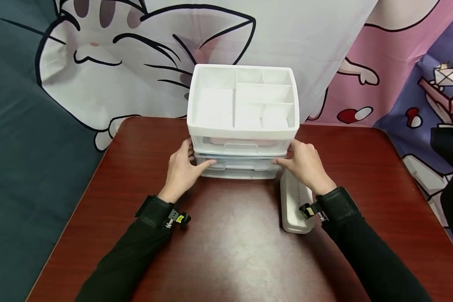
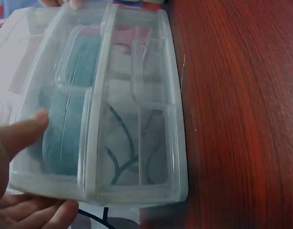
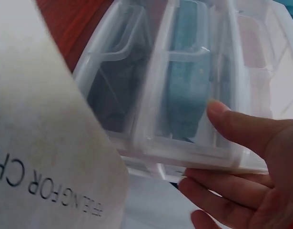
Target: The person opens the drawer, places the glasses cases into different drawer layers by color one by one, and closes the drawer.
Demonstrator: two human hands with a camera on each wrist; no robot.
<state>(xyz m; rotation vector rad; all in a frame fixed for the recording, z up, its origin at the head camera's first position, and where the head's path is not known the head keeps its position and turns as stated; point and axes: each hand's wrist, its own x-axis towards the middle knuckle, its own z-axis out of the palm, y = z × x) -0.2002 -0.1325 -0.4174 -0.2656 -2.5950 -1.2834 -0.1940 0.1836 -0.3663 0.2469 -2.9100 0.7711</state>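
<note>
A white storage box with clear drawers [image 1: 245, 133] stands at the middle of the table in the head view, its top divided into open compartments. My left hand [image 1: 183, 167] grips its left side, thumb across the drawer front and fingers at the side. On the other side my right hand [image 1: 305, 163] holds it the same way. Through the middle drawer a blue-green item [image 2: 65, 129] shows, and something pink is in the upper drawer [image 3: 256, 47]. An off-white oblong case [image 1: 295, 205] with lettering lies beneath my right wrist.
The reddish-brown wooden table [image 1: 226, 256] reaches to a cloth printed with a cartoon cat [image 1: 94, 84] behind it. Pink and blue printed cloth [image 1: 392, 71] hangs at the right. Dark green fabric [image 1: 30, 167] covers the left side.
</note>
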